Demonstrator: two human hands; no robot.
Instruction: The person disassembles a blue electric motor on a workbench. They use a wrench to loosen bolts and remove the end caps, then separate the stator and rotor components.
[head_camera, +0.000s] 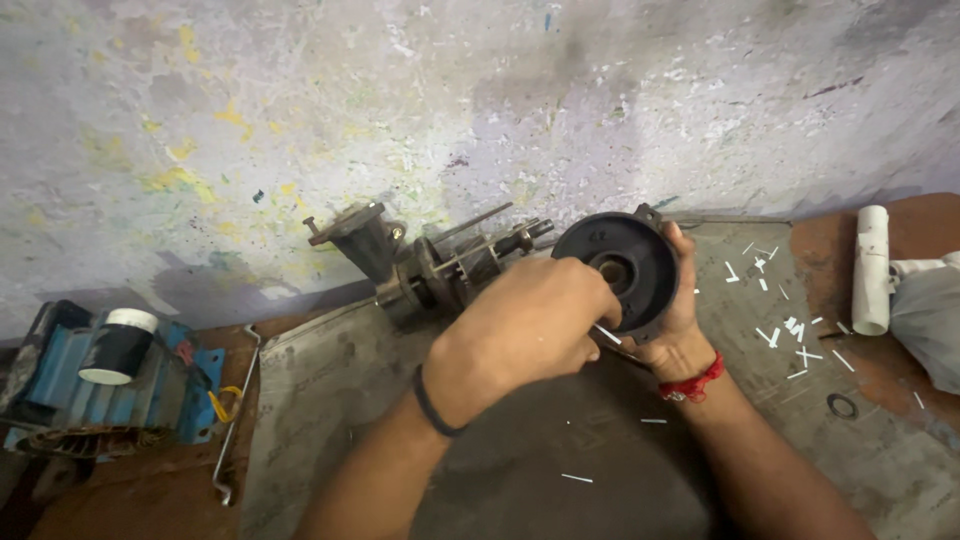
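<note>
My right hand (672, 335), with a red thread on its wrist, grips a black round metal cover (622, 265) from behind and holds it upright, facing me. The cover has a hole with a bearing seat in its middle. My left hand (530, 318), with a black band on its wrist, is closed in front of the cover's lower left edge and pinches a thin white strip (607, 334) against the cover. Both hands hover above a grey stone slab (350, 420).
A greasy metal motor assembly (430, 265) with rods lies against the wall behind my left hand. At left sits a blue finned motor housing (150, 400) with a black cylinder (118, 345). Right: scattered white strips (790, 335), a black ring (842, 405), a white pipe (870, 270).
</note>
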